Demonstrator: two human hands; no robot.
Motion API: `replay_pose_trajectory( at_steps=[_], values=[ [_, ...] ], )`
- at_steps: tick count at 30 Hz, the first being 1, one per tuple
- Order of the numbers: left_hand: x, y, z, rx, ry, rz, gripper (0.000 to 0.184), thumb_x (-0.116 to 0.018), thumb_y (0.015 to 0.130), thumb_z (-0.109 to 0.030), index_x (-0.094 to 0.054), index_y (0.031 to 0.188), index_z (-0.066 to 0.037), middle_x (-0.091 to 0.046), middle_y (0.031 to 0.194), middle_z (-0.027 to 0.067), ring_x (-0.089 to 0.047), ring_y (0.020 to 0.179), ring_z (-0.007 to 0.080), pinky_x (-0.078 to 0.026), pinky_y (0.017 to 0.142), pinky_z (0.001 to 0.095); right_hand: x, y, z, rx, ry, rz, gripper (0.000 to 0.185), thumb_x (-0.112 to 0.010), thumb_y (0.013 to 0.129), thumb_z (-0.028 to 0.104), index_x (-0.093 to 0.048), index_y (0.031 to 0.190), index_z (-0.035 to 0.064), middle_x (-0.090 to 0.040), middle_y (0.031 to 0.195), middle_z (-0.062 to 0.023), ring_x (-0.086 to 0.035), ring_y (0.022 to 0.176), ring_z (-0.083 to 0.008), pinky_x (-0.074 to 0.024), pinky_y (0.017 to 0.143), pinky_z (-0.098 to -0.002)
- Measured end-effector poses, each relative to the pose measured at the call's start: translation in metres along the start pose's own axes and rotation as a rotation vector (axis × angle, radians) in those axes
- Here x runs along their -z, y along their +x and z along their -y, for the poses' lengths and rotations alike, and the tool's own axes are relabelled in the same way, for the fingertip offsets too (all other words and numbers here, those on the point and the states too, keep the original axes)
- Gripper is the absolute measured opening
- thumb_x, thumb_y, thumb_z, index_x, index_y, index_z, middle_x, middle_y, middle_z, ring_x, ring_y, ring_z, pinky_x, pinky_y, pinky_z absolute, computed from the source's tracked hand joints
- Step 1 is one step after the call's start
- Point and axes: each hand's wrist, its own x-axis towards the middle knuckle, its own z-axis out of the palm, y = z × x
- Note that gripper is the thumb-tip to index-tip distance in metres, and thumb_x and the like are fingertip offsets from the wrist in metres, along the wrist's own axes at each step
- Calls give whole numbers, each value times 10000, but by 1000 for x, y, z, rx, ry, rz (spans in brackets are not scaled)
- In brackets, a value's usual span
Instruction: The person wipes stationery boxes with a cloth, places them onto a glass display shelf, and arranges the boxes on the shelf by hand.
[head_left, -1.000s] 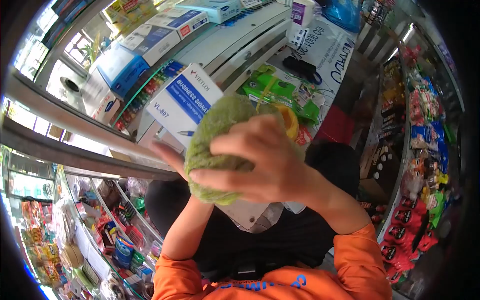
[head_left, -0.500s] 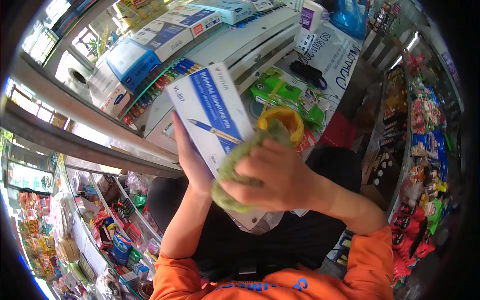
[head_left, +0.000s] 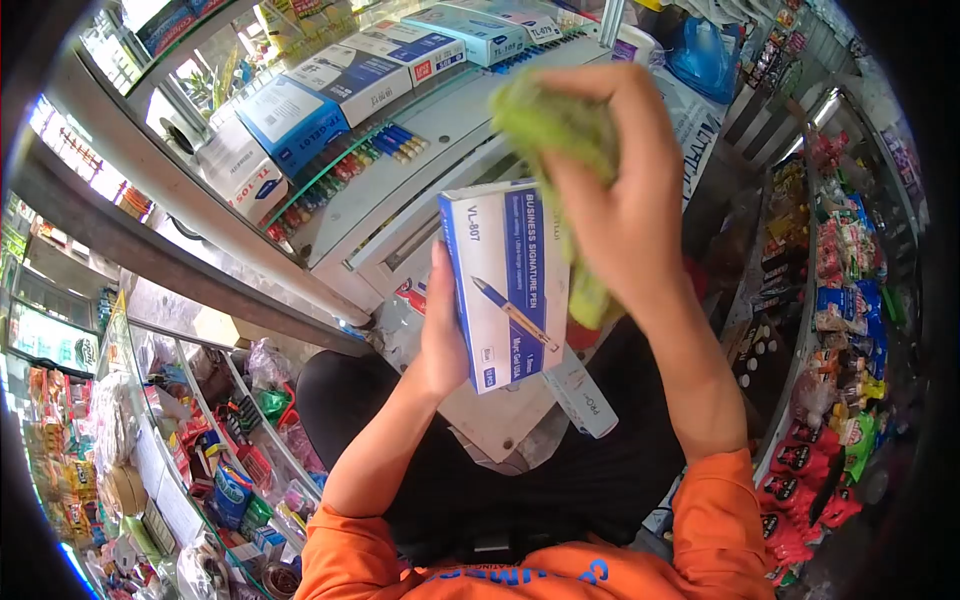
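Observation:
My left hand (head_left: 441, 335) grips a white and blue pen box (head_left: 505, 290) from its left side and back. The box stands nearly upright above my lap, its front printed with "Business Signature Pen" and a picture of a pen. In my right hand (head_left: 630, 190) is a crumpled green cloth (head_left: 560, 125), raised above and to the right of the box. Part of the cloth hangs down along the box's right side; whether it touches the box I cannot tell. The fingers of my left hand behind the box are hidden.
Ahead, a glass display case (head_left: 400, 185) holds rows of pens (head_left: 400, 140) and several pen boxes (head_left: 290, 115). A light box (head_left: 580, 395) lies by my knees. Packed shelves of goods (head_left: 840, 300) rise at the right, more (head_left: 230, 470) at the left. A blue plastic bag (head_left: 700, 60) sits at the back.
The cloth has come off the box's front, lifted up and to the right by my right hand. My left hand has moved the box right and down and turned it more upright.

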Motion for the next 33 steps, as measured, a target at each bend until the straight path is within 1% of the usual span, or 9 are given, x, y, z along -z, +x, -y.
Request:
replay_pose_trajectory(
  at_steps=[4, 6, 8, 13, 16, 20, 22, 29, 33],
  values=[
    [-2, -3, -3, -41, 17, -23, 865, -200, 1002, -707, -381, 1491, -17, -575, 1355, 148, -607, 1181, 242, -490, 1018, 387, 4, -11, 10, -480, 451, -178, 242, -588, 971, 97, -567, 1200, 22, -619, 1161, -81, -571, 1104, -134, -432, 975, -273],
    [2, -9, 2, -70, 48, -50, 940, -219, 963, -764, -348, 1508, -9, -553, 1383, 155, -582, 1216, 249, -469, 1041, 398, -3, -30, 21, -485, 520, -268, 364, -686, 872, 113, -589, 1206, 6, -636, 1104, -117, -617, 991, -271, -480, 881, -351],
    [5, -9, 5, -84, 120, -31, 1028, -232, 911, -828, -325, 1517, -3, -506, 1434, 162, -529, 1287, 265, -432, 1083, 414, -1, -52, 26, -60, 221, -190, 412, -695, 872, 209, -614, 1230, 21, -616, 1116, -127, -591, 1018, -289, -461, 909, -375],
    [20, -5, 16, -97, -95, 67, 1173, -172, 809, -932, -323, 1524, -14, -425, 1505, 177, -443, 1371, 310, -354, 1156, 441, -10, -75, 69, 29, 206, 222, 513, -711, 837, 290, -635, 1307, 99, -506, 1128, -119, -523, 1024, -265, -440, 934, -398],
    [9, -8, -1, -2, -287, 36, 1250, -62, 750, -973, -333, 1527, -33, -441, 1493, 186, -438, 1374, 333, -337, 1165, 441, -16, -80, 67, 153, -74, 153, 482, -737, 823, 319, -684, 1287, 197, -459, 1157, -102, -484, 1059, -281, -432, 926, -418],
    [14, -1, -2, -181, -576, 418, 1240, 12, 765, -947, -305, 1546, -38, -470, 1458, 188, -471, 1328, 332, -363, 1134, 446, -23, -82, 67, 127, -140, 126, 475, -739, 830, 310, -681, 1295, 229, -396, 1254, -130, -458, 1139, -326, -417, 973, -449],
    [-10, -6, -16, -184, 137, -21, 1204, -107, 787, -953, -183, 1580, -51, -430, 1468, 195, -477, 1311, 344, -361, 1128, 444, -25, -82, 66, 50, -84, 110, 492, -734, 836, 285, -660, 1315, 202, -400, 1268, -144, -453, 1153, -336, -412, 984, -453],
    [-4, 0, 16, -292, 667, 89, 1422, -514, 684, -945, 3, 1540, 65, -260, 1531, 261, -298, 1436, 368, -295, 1154, 449, -16, -41, 47, -188, -23, 53, 478, -678, 864, 140, -600, 1333, 79, -465, 1247, -200, -465, 1161, -342, -399, 1006, -438],
    [-7, -4, 7, -272, 466, 161, 1174, -273, 866, -865, -44, 1555, 57, -273, 1550, 250, -316, 1443, 354, -302, 1159, 436, -10, -39, 50, -134, -7, 87, 459, -671, 842, 94, -628, 1300, 94, -466, 1298, -203, -459, 1209, -353, -384, 1044, -446]
  ],
)
